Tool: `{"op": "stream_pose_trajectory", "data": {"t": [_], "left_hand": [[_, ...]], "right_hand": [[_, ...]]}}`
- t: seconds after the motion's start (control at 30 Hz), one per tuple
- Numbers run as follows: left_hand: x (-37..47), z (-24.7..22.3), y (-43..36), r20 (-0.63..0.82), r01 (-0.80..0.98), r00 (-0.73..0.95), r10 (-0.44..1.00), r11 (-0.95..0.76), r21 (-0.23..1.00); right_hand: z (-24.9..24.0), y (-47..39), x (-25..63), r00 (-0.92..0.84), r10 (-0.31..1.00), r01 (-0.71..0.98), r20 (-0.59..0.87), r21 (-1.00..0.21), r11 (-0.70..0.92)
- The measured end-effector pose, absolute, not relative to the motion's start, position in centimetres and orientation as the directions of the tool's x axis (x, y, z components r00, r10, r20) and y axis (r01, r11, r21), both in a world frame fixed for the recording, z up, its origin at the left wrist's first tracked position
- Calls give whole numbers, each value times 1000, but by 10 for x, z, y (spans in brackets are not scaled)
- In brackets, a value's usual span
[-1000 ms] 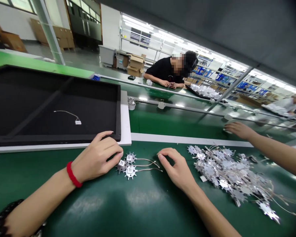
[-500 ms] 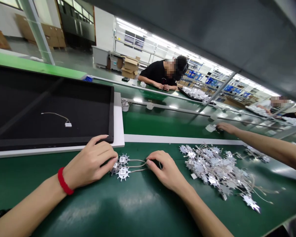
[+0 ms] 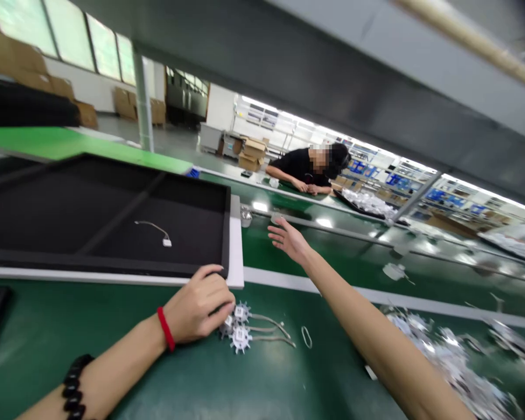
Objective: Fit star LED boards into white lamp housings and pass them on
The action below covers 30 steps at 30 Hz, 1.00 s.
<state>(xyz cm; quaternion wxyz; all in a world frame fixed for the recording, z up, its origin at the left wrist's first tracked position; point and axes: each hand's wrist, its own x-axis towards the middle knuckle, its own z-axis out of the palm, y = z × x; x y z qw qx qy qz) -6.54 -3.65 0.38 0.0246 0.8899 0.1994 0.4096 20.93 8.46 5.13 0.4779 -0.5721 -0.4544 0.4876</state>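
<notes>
My left hand [image 3: 201, 303] is closed at the left edge of a small cluster of silver star-shaped pieces [image 3: 240, 337], its fingertips on the leftmost piece, partly hidden. Thin pale cables run right from the cluster and lie loose on the green table [image 3: 157, 385]. My right hand [image 3: 289, 240] is stretched out with fingers apart and nothing in it, over the green strip beyond the white divider, close to a clear plastic cup [image 3: 276, 218]. A pale loop [image 3: 306, 337] lies right of the cables.
A black tray [image 3: 114, 221] at the left holds one small white part with a cable [image 3: 167, 242]. Many silver pieces [image 3: 455, 361] are heaped at the right, partly behind my right forearm. A person [image 3: 306, 169] sits across the bench under a grey overhead shelf.
My right hand has let go of the cable ends, opened and moved up over the far strip. The view has shifted, and another person's arm at the right is gone. The pale loop now shows.
</notes>
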Motion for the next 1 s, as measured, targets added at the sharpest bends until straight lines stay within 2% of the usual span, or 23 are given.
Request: {"op": "stream_pose_trajectory", "data": {"t": [0.17,0.33,0.5,0.73,1.0], "left_hand": [[-65,-1,-34,792,391,517,323,-913,117],[-61,-17,-16,880,404,436,189,-915,-4],[-59,-31,-6,900,391,390,192,-920,27],[-58,-33,-21,837,371,430,338,-911,177],[-62,-27,-11,842,415,493,219,-910,-6]], "right_hand": [[66,152,185,172,960,-201,-220,-962,-184],[73,186,173,208,943,-323,-258,-929,-183],[70,200,174,223,936,-380,-272,-909,-174],[59,202,189,191,929,-417,-317,-883,-215],[58,212,159,155,942,-445,-297,-872,-201]]}}
